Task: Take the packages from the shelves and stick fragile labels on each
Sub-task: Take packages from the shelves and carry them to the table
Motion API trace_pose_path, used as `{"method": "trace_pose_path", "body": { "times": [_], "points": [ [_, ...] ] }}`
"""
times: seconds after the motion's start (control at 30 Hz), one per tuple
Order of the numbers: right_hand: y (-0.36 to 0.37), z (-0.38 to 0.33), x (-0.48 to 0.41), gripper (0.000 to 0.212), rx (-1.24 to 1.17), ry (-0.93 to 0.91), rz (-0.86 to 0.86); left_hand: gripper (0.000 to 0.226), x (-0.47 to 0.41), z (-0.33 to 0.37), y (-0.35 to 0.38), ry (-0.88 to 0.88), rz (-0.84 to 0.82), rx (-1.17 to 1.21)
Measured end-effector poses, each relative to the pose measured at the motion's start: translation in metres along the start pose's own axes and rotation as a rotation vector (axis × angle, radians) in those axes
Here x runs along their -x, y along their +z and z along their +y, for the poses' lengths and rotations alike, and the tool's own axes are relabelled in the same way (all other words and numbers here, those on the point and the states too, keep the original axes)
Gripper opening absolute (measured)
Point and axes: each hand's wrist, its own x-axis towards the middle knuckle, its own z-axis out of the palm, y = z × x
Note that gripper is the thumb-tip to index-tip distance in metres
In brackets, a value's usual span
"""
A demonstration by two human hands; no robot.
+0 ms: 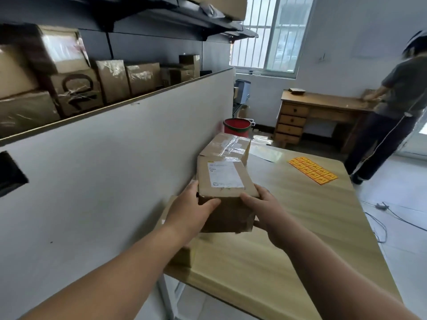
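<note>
Both hands, left (193, 209) and right (265, 212), hold one box (225, 192) by its sides, fingers wrapped, above the table (300, 227). Probably it goes down near the labels (313, 169), within reach for sticking.

A wooden table (288, 227) carries a taped box (227, 146) at its far left corner and an orange label sheet (313, 170) near its far right edge.

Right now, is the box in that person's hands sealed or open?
Sealed, as far as shows. The box has its top flat and closed under a white shipping label, gripped by the left hand and right hand.
</note>
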Motion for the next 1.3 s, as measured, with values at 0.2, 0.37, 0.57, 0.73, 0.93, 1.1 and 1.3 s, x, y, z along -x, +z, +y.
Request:
{"method": "trace_pose_path", "body": {
  "times": [0.2,0.37,0.57,0.73,0.93,1.1,1.3],
  "points": [
    [0.017,0.003,-0.076,0.049,0.014,0.079,0.004,0.046,-0.069,-0.029,0.001,-0.08,-0.054,-0.028],
    [0.015,0.005,-0.14,0.05,0.076,0.133,-0.024,0.042,-0.11,-0.038,0.016,-0.145,-0.031,-0.015],
    [0.003,0.014,-0.22,0.043,0.15,0.136,-0.167,0.039,-0.152,-0.048,0.039,-0.276,-0.019,-0.044],
    [-0.005,0.027,-0.284,0.048,0.174,0.177,-0.278,0.038,-0.187,-0.055,0.07,-0.405,0.021,-0.05],
    [-0.01,0.047,-0.33,0.058,0.322,0.137,-0.309,0.047,-0.214,-0.073,0.1,-0.53,-0.024,0.104],
    [-0.006,0.068,-0.342,0.056,0.756,-0.149,-0.145,0.066,-0.223,-0.081,0.108,-0.561,-0.125,0.025],
    [0.0,0.061,-0.326,0.057,0.947,-0.367,-0.129,0.073,-0.208,-0.08,0.09,-0.412,-0.119,-0.458]
  ]
}}
